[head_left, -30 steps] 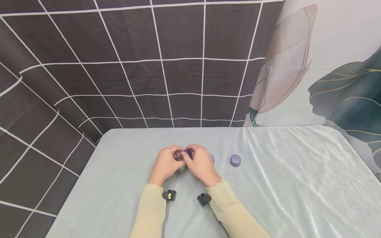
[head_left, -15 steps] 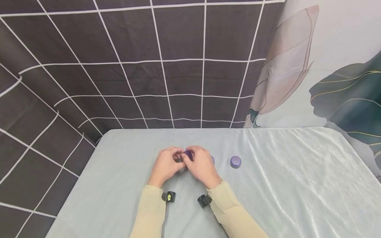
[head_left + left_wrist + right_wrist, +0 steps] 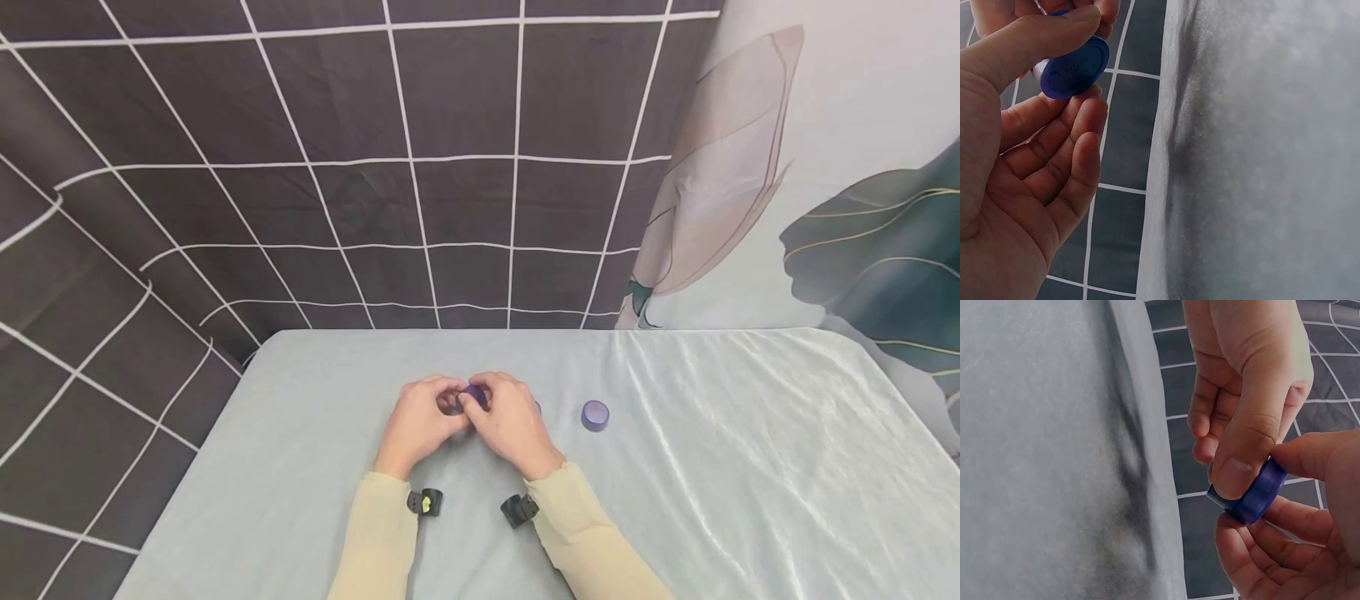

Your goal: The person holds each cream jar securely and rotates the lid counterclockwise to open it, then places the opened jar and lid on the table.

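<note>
A small round purple-blue piece [image 3: 475, 392], like a cap or a little lidded jar, is held between both hands a little above the table. My left hand [image 3: 422, 423] grips one side, its thumb lying across the piece in the left wrist view. My right hand [image 3: 508, 421] pinches the rim from the other side; in the right wrist view its thumb and fingers surround the blue edge [image 3: 1261, 492]. The flat round face [image 3: 1075, 69] shows in the left wrist view. Fingers hide the rest of it.
A purple round cap-like piece [image 3: 596, 415] rests on the table [image 3: 735, 467] to the right. Another purple piece [image 3: 537, 407] is mostly hidden behind the right hand. Dark tile-patterned cloth [image 3: 465, 200] hangs behind the table, patterned curtain at right.
The hands keep their hold on the piece, with only slight finger motion. The whole view has shifted a little, so everything appears slightly lower. The piece on the right stays put.
</note>
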`<state>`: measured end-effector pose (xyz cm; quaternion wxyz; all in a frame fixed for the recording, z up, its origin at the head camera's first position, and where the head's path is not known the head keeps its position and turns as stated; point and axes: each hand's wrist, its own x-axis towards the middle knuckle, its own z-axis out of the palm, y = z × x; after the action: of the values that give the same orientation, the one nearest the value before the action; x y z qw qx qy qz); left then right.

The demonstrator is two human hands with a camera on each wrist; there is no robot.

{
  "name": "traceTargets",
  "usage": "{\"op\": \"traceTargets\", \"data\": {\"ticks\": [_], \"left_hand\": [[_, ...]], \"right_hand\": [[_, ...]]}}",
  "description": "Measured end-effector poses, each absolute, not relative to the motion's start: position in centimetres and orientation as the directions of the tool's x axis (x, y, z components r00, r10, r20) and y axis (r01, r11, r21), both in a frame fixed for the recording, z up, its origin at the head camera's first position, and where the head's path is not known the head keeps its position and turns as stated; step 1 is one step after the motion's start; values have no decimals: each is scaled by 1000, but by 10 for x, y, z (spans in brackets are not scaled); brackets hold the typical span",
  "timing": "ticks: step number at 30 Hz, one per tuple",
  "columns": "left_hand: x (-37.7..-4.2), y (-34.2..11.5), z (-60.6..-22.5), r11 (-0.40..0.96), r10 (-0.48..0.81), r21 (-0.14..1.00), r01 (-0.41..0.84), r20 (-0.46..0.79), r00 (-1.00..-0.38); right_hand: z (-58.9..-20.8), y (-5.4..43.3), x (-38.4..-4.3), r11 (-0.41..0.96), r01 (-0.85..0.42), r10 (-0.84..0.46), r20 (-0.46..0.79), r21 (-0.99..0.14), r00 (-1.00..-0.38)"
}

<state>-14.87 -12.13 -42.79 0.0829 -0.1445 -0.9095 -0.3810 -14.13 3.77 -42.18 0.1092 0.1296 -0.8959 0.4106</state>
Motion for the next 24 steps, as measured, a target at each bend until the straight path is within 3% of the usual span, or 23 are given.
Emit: {"op": "traceTargets", "data": {"ticks": [24], "left_hand": [[-148,-122,-432,652,212,669,357,291,-933]], "right_hand": [[-423,38,-140,631,-333,-161,301,-701,-940]]}}
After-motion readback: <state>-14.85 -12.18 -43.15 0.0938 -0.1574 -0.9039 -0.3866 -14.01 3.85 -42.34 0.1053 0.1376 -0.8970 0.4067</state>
